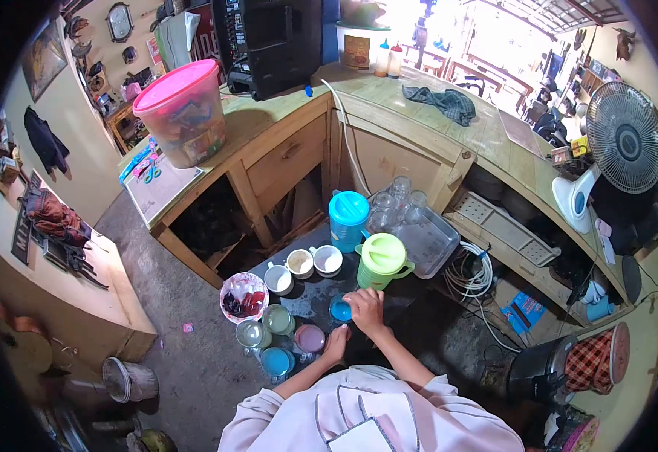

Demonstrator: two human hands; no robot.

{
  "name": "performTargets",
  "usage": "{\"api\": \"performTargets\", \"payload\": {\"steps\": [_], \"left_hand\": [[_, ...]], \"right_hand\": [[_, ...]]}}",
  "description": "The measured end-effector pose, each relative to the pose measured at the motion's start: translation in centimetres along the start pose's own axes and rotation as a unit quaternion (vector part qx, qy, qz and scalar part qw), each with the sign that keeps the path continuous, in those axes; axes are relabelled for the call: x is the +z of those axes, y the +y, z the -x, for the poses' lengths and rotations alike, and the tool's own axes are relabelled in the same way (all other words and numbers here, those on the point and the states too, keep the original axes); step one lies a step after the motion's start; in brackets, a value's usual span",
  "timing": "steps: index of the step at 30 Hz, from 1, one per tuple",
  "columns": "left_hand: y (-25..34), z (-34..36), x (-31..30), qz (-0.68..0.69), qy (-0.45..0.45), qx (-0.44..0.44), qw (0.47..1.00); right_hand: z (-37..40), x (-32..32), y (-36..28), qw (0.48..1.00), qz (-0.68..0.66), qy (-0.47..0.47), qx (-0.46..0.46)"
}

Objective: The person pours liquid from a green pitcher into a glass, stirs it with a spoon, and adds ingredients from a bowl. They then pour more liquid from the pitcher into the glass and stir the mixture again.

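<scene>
My right hand [365,307] is over the rim of a glass of blue drink [339,310], fingers pinched together; what they hold is too small to make out. Just below that glass, my left hand [335,344] is curled closed beside a glass of pink drink [310,339], its grip hidden. Another blue drink [276,362] and two pale drinks, one a greenish glass [278,319], stand to the left. Behind them are a tub with dark and red contents [243,298] and three white mugs [299,264]. A green-lidded pitcher [384,258] and a blue pitcher [348,218] stand farther back.
A metal tray [438,242] with upturned glasses [400,197] lies at the table's back right. Wooden counters surround the table, carrying a pink-lidded bucket [186,120], a cloth [442,103] and a fan [623,135]. Coiled white cable [468,273] hangs at the right.
</scene>
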State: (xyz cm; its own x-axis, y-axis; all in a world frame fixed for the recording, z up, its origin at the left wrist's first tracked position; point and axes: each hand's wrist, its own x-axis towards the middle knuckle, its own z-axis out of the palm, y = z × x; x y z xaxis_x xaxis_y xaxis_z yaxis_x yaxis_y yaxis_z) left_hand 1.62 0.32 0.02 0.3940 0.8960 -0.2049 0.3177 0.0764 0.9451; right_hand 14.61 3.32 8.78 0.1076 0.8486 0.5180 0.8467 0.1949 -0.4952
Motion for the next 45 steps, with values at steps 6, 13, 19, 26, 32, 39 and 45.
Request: {"api": "performTargets", "payload": {"steps": [6,13,19,26,32,39,45], "left_hand": [[-0.3,-0.1,0.1,0.012,0.004,0.009,1.000],[-0.7,-0.4,0.2,0.034,-0.003,0.012,0.999],[-0.7,-0.2,0.3,0.037,0.010,0.011,0.999],[-0.2,-0.1,0.0,0.045,-0.001,0.009,0.999],[-1.1,-0.3,0.2,0.034,-0.007,0.009,0.999],[-1.1,-0.3,0.1,0.036,-0.019,-0.003,0.999],[-1.2,-0.5,0.2,0.020,-0.006,0.013,1.000]], "right_hand": [[0.1,0.3,0.1,1.000,-0.003,-0.003,0.026],[-0.2,-0.5,0.0,0.999,0.039,-0.019,0.025],[-0.3,-0.1,0.2,1.000,0.020,-0.022,0.009],[0.1,-0.2,0.2,0.999,0.000,-0.036,-0.012],[0.0,-0.2,-0.3,0.999,-0.016,-0.028,-0.015],[-0.2,0.0,-0.6,0.999,-0.011,-0.037,0.004],[-0.5,-0.2,-0.4,0.999,0.015,-0.029,-0.003]]}}
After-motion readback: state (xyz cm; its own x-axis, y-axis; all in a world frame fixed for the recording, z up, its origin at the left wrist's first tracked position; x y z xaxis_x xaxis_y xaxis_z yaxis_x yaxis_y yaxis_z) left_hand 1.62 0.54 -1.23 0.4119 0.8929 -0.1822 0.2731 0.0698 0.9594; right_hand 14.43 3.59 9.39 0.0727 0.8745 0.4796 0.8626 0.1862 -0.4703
